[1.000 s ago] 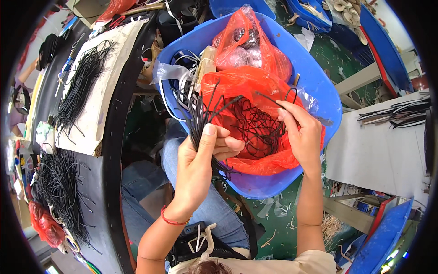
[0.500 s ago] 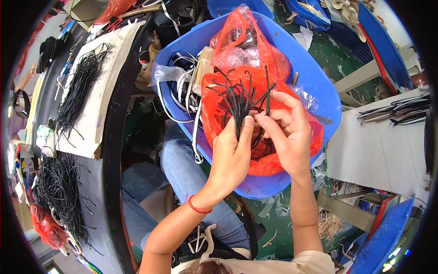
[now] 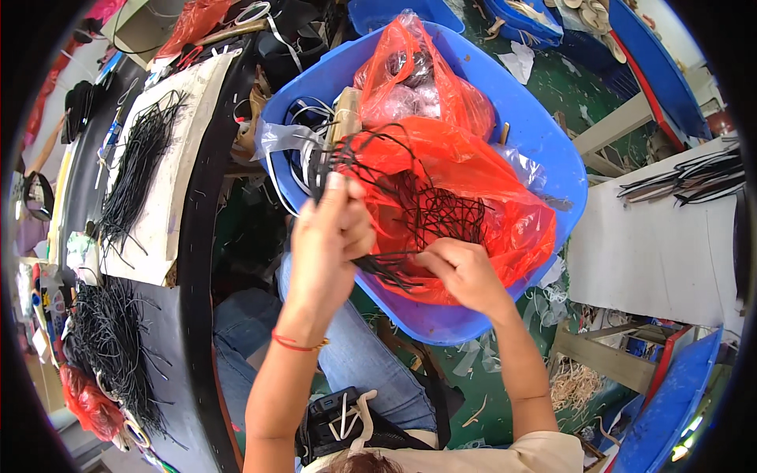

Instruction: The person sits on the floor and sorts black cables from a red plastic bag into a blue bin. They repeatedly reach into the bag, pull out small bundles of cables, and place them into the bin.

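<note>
My left hand is closed around a bundle of thin black cords, holding it over the left rim of an open red plastic bag. Strands loop out above the fist, and more tails hang out below it toward the right. Lower in the bag's mouth, my right hand has its fingers drawn together beside those tails; whether a strand is pinched there is hidden. Inside the bag lies a tangle of loose black cords. A blue plastic tub holds the bag.
Behind the open bag sits a tied red bag. To my left, a black-topped bench carries a pale board with black cords laid across it. At the right, a white board bears more black strips.
My left hand has moved left and tilted its bundle away from the bag's middle. My right hand has dropped lower, uncovering the tangle inside the bag.
</note>
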{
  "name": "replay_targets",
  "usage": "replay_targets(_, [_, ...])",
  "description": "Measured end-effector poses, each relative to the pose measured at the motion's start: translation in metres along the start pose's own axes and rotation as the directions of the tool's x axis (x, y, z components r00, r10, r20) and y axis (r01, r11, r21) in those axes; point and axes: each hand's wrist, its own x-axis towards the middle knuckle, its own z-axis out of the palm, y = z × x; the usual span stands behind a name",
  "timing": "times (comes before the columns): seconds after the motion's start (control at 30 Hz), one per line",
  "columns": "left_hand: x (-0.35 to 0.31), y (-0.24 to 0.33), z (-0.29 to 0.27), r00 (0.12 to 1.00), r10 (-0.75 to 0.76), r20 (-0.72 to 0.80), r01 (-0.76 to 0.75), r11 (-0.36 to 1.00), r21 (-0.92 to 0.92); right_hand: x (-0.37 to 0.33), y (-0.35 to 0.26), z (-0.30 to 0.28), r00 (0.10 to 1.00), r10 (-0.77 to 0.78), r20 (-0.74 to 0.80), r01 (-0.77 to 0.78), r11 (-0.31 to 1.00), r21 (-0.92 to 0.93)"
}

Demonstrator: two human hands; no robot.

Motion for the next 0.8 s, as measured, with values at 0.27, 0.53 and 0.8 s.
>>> replay_targets(0.27, [-0.031,0.081,-0.028,0.982,0.175,0.068,-0.163,0.974,-0.155,-0.010,0.073,-0.020,0.949,0.189,-0.252,-0.238,0.955,-0.177])
replay_targets(0.53, [-0.055,0.077,-0.028,0.964,0.204,-0.170,-0.211,0.977,-0.025,0.043,0.134,0.038,0.979,0.075,-0.190,-0.180,0.756,-0.629])
replay_targets(0.8, [-0.058,0.064,-0.039,0.958,0.172,-0.230,-0.191,0.979,-0.064,0.051,0.139,0.006,0.921,0.182,-0.343,-0.287,0.915,-0.284])
